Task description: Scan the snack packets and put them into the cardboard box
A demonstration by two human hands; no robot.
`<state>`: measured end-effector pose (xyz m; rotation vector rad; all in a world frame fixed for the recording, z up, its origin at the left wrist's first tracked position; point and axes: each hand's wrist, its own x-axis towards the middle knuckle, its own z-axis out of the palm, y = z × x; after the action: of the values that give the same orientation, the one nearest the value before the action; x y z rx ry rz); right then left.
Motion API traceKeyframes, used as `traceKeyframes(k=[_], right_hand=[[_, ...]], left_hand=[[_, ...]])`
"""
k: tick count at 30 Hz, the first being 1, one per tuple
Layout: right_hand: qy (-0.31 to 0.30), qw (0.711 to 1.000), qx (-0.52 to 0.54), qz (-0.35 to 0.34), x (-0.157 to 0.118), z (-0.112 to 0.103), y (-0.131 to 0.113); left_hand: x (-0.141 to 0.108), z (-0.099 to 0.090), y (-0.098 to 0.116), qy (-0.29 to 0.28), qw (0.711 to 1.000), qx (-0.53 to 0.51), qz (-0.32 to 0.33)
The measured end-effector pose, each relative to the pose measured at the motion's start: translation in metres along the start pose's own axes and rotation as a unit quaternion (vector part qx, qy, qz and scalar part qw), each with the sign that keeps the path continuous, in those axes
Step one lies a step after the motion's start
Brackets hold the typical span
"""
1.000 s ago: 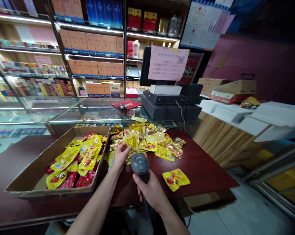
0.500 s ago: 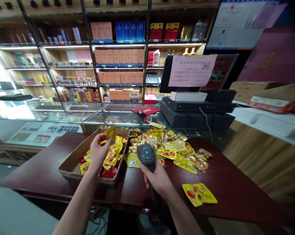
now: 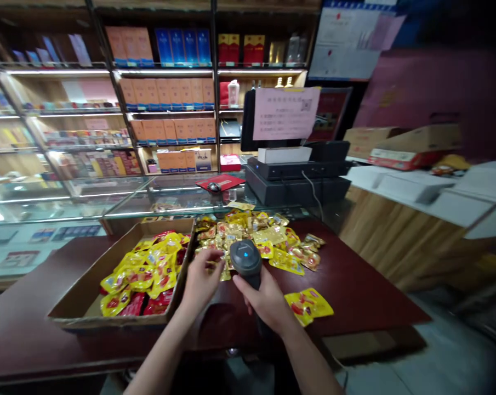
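My right hand is wrapped round the handle of a dark barcode scanner, whose small blue light is lit. Just left of the scanner, my left hand reaches to the near edge of a heap of gold and yellow snack packets. Its thumb and fingers are curved but apart, and I see nothing held between them. A shallow cardboard box to the left holds yellow packets over red ones. One separate yellow packet lies right of my right hand.
Everything stands on a dark red-brown table. Behind it is a glass counter with a mouse on a red pad, and a till monitor bearing a pink notice. Shelves of boxes line the back; white boxes stand at right.
My left hand has moved from over the box to the packet heap and no longer holds the yellow packet. The view has turned right. My right hand still grips the scanner.
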<state>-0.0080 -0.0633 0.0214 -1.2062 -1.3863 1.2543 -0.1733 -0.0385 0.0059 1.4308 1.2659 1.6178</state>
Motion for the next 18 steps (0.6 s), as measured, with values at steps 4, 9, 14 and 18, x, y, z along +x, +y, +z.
traceKeyframes(k=[4,9,14,18], right_hand=[[0.121,0.991,-0.053,-0.002,-0.011,-0.05,0.013],[0.215,0.974,-0.076,0.012,-0.025,-0.09,0.02],[0.202,0.978,-0.051,0.007,-0.03,-0.097,0.019],[0.159,0.987,-0.018,-0.001,-0.028,-0.088,0.024]], left_hand=[[-0.025,0.082,-0.028,-0.232,0.962,0.116,0.089],[-0.049,0.164,-0.046,-0.351,0.878,0.255,0.204],[-0.043,0.177,-0.045,-0.36,0.871,0.293,0.16],[-0.012,0.128,-0.043,-0.244,0.934,0.258,0.051]])
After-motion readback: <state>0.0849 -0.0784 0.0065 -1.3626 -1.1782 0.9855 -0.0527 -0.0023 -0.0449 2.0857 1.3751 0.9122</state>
